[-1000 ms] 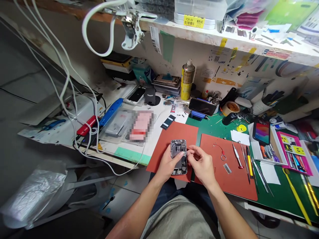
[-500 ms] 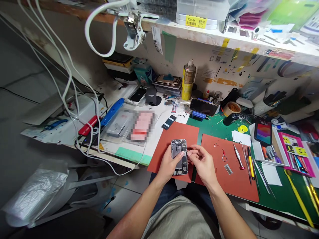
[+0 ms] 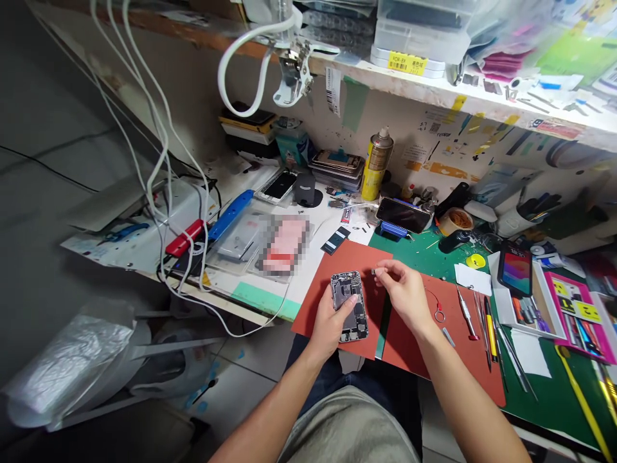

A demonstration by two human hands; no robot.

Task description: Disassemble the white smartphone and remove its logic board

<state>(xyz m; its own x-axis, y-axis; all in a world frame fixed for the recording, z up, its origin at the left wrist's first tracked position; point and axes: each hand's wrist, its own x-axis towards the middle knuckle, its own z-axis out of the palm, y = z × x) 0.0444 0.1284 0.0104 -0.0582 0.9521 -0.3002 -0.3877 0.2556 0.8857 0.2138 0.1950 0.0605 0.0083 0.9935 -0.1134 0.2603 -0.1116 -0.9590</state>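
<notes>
My left hand (image 3: 332,316) is closed around an opened smartphone (image 3: 357,312), its thumb lying across the exposed battery and circuit parts. The phone is tilted slightly above the left red-brown mat (image 3: 313,308). Up and to the right of the phone, clear of it, my right hand (image 3: 402,288) pinches a tiny greyish piece (image 3: 373,272) between thumb and fingertips; its exact kind is too small to make out. Right of that hand, a ring with a red tag (image 3: 438,314) and a small metallic strip (image 3: 448,337) lie on the right red-brown mat (image 3: 475,360).
A screwdriver (image 3: 466,312), tweezers (image 3: 515,360) and a yellow-handled tool (image 3: 490,329) lie to the right. A white tool box (image 3: 554,315) carries another phone (image 3: 515,269). Behind stand a propped phone (image 3: 403,215) and a spray can (image 3: 377,164). White cables (image 3: 166,138) hang at left.
My right hand has moved from the phone's right edge up and away, with a tiny piece now showing in its fingertips. My left hand still holds the phone. The view has shifted slightly.
</notes>
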